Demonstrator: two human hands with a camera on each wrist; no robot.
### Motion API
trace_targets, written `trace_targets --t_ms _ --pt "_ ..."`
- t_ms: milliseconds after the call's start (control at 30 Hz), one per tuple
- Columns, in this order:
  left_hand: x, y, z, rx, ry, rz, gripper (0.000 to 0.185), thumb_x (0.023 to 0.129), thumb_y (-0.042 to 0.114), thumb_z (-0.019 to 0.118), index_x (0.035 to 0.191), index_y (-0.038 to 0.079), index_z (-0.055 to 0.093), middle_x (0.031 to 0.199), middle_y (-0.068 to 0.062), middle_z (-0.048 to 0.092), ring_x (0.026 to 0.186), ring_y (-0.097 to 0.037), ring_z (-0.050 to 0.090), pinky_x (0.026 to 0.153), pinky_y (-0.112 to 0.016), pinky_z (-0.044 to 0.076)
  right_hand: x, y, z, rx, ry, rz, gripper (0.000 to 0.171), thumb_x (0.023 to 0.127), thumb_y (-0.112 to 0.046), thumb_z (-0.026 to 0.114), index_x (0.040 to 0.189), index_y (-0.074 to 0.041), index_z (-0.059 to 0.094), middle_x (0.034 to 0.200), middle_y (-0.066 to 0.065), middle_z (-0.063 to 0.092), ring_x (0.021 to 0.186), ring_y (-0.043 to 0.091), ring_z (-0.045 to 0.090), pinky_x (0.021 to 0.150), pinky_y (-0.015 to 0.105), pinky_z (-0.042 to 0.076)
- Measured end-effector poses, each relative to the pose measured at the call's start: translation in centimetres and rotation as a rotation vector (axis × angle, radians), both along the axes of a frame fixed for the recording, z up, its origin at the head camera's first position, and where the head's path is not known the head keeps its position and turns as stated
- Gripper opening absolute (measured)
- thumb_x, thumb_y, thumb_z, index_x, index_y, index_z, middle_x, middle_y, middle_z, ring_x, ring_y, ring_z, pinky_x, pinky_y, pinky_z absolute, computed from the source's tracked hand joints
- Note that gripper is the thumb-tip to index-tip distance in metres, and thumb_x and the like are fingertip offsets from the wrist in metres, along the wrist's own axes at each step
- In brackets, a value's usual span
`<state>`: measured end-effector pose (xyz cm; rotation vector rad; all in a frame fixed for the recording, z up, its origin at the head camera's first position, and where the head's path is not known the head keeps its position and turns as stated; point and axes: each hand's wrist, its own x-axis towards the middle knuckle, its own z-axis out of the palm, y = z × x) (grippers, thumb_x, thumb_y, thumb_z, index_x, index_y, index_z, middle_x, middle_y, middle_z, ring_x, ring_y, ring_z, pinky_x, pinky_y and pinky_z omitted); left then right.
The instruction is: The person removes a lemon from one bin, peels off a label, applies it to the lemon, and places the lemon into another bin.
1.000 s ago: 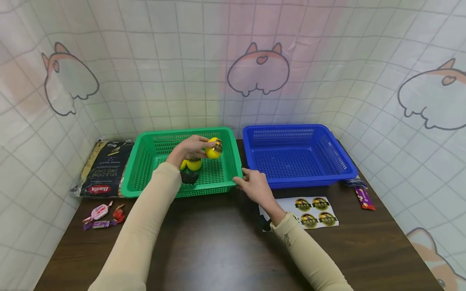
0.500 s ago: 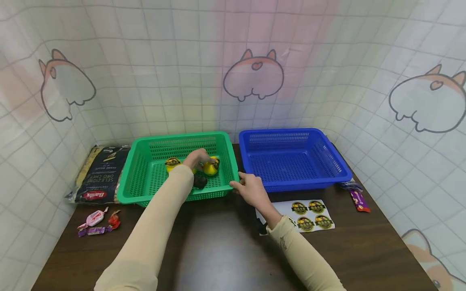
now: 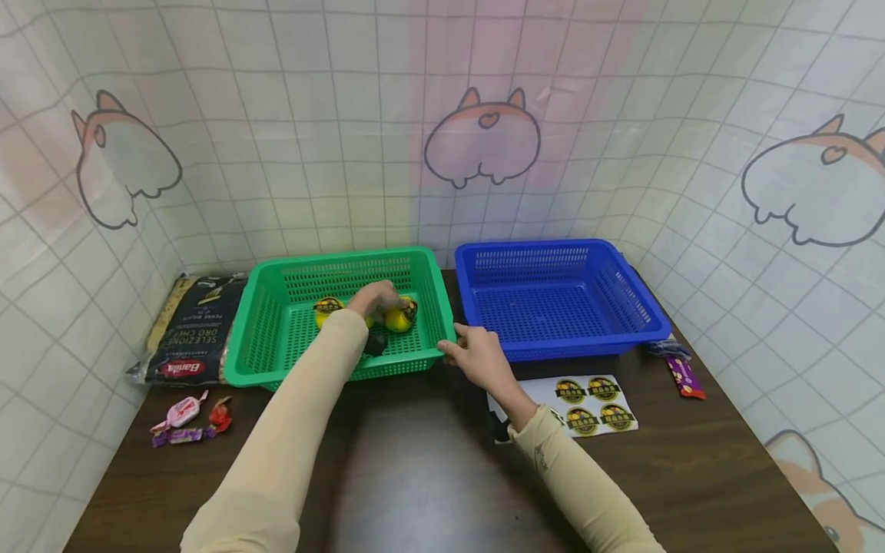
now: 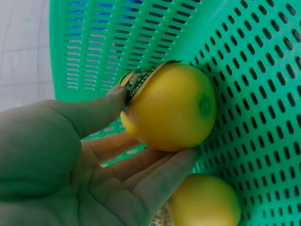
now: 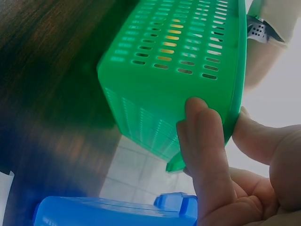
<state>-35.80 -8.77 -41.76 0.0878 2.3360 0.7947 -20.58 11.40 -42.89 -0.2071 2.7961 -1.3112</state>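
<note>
My left hand (image 3: 376,296) reaches down into the green basket (image 3: 332,258) and holds a lemon (image 3: 399,316) near the basket's right end. In the left wrist view, the thumb presses on a dark green and gold sticker (image 4: 141,82) on the lemon, while the fingers support it from below. A second lemon (image 4: 207,202) lies right beside those fingers. Further left in the basket, another lemon (image 3: 327,309) has its sticker facing up. My right hand (image 3: 482,357) pinches the front right corner of the basket, thumb at the rim and fingertips against the outer wall.
A blue basket (image 3: 553,303) stands to the right. Before it lies a sheet of round stickers (image 3: 598,405), partly under the right forearm. A purple snack packet (image 3: 686,376) lies at far right. On the left are a pasta bag (image 3: 197,326) and wrapped candies (image 3: 183,412).
My left hand has lowered the lemon from above the basket to its floor on the right side. The right hand keeps its grip on the basket corner. The head view shifted slightly.
</note>
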Motion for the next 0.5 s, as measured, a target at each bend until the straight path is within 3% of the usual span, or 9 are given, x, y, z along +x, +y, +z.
trace_targets --t_ms 167,267,333,500 --pt "0.2 0.6 1.3 -0.076 0.031 -0.004 0.052 0.106 0.032 0.046 0.146 -0.001 0.038 0.153 -0.022 0.038 0.139 -0.038 0.045 0.116 -0.048 0.043 -0.3 0.0 0.2 -0.008 0.008 0.000 0.049 0.096 -0.026 0.067 0.138 -0.003 0.057 0.090 0.011 0.078 0.078 0.017 0.076 0.073 0.033 0.062" --pt "0.5 0.8 3.0 -0.141 0.051 -0.004 0.066 0.106 0.038 0.044 0.156 0.003 0.021 0.164 -0.020 0.023 0.147 -0.039 0.034 0.120 -0.050 0.036 -0.5 0.0 0.2 -0.011 0.014 0.002 0.049 0.096 -0.026 0.067 0.138 -0.003 0.057 0.089 0.011 0.079 0.078 0.017 0.076 0.071 0.032 0.061" --pt "0.6 0.8 4.1 -0.159 0.072 -0.042 0.072 0.106 0.042 0.042 0.159 0.004 0.013 0.167 -0.018 0.015 0.151 -0.037 0.027 0.122 -0.050 0.033 -0.6 0.1 0.3 -0.002 0.014 0.003 0.050 0.096 -0.028 0.067 0.139 -0.003 0.056 0.089 0.010 0.079 0.077 0.015 0.076 0.068 0.029 0.060" --pt "1.4 0.7 7.3 -0.124 0.217 -0.196 0.066 0.106 0.047 0.038 0.156 0.005 0.028 0.165 -0.017 0.024 0.151 -0.036 0.027 0.122 -0.052 0.033 -0.1 0.7 1.4 0.077 0.009 -0.024 0.061 0.098 -0.035 0.062 0.144 0.002 0.048 0.082 0.008 0.078 0.055 0.008 0.063 0.051 0.023 0.046"
